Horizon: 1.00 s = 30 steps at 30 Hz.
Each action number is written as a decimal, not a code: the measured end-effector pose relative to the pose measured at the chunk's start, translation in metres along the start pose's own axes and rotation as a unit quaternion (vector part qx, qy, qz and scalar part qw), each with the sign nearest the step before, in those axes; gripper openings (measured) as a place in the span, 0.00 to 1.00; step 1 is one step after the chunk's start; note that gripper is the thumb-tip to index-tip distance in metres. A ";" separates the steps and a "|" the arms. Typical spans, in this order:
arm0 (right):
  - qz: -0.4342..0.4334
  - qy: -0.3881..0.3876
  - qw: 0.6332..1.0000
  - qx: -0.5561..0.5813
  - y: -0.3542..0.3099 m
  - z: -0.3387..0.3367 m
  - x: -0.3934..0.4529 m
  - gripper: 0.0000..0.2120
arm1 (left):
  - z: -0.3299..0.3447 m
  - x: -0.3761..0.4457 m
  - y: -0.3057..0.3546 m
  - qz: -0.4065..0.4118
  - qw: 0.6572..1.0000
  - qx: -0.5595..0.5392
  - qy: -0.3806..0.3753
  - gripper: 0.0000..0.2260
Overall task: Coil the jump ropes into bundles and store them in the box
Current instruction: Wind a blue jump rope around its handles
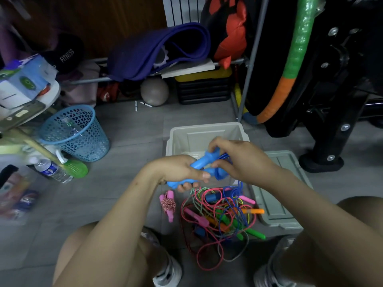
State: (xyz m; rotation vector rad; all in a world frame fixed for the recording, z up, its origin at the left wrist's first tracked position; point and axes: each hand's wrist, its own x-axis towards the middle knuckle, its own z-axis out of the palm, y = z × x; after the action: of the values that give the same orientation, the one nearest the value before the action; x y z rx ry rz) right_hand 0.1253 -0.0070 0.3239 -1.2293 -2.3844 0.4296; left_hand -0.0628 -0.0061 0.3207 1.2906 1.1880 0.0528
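Grey floor tiles point(128, 129) carry everything, with gym clutter along the far wall. Over the open box point(204, 137), both hands work on a blue rope point(222, 160). The left hand point(180, 170) grips its two blue handles point(199, 164) together, fingers curled under them and thumb across the top. The right hand point(238, 158) pinches the blue cord where it loops around the handles; the rest of that cord hangs down into the pile point(223, 216) below. That pile is a loose tangle of red, blue, green and grey cords with pink, green, orange and blue handles, lying on the floor just in front of the box and between the person's knees. Just left of it lies a bundle point(169, 204), a red-and-white rope wound around pink handles, apart from the tangle. The box's lid point(279, 195) lies flat on the floor to the right, beside the box. What is inside the box is mostly hidden by the hands. Further left stand a blue basket point(76, 133), a water bottle point(52, 169) and a green paddle point(75, 167). Against the wall lie a purple mat point(159, 50) and a grey ball point(154, 91).
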 end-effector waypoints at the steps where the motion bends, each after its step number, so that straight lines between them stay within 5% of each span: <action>1: -0.001 -0.009 1.000 0.014 0.000 -0.004 0.001 0.12 | 0.002 0.000 0.001 -0.006 1.000 -0.004 -0.028 0.06; 5: -0.058 -0.052 0.996 0.052 0.007 -0.013 0.005 0.14 | 0.006 -0.001 0.004 -0.019 0.993 0.015 -0.115 0.06; 8: 0.009 -0.082 0.982 0.171 0.004 -0.016 0.007 0.15 | 0.006 -0.003 0.005 -0.019 0.984 0.051 -0.168 0.06; 12: 0.115 -0.213 0.878 0.414 0.007 -0.004 0.006 0.12 | 0.008 -0.005 0.007 -0.016 0.979 0.065 -0.192 0.06; 17: 0.220 -0.201 0.779 0.551 0.008 0.004 0.005 0.05 | 0.004 -0.005 0.004 0.008 0.978 0.033 -0.205 0.04; 23: 0.174 -0.188 0.796 0.548 0.010 -0.005 -0.001 0.13 | -0.002 -0.006 -0.002 0.057 0.986 -0.053 -0.149 0.08; 30: 0.187 -0.157 0.769 0.591 0.015 0.001 -0.009 0.22 | -0.005 -0.006 -0.002 0.067 0.985 -0.081 -0.133 0.06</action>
State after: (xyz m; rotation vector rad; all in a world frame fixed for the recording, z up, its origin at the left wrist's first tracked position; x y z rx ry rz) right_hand 0.1398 -0.0062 0.3138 -0.9523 -1.4046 1.9905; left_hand -0.0704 -0.0070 0.3236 1.1918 0.8498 0.0714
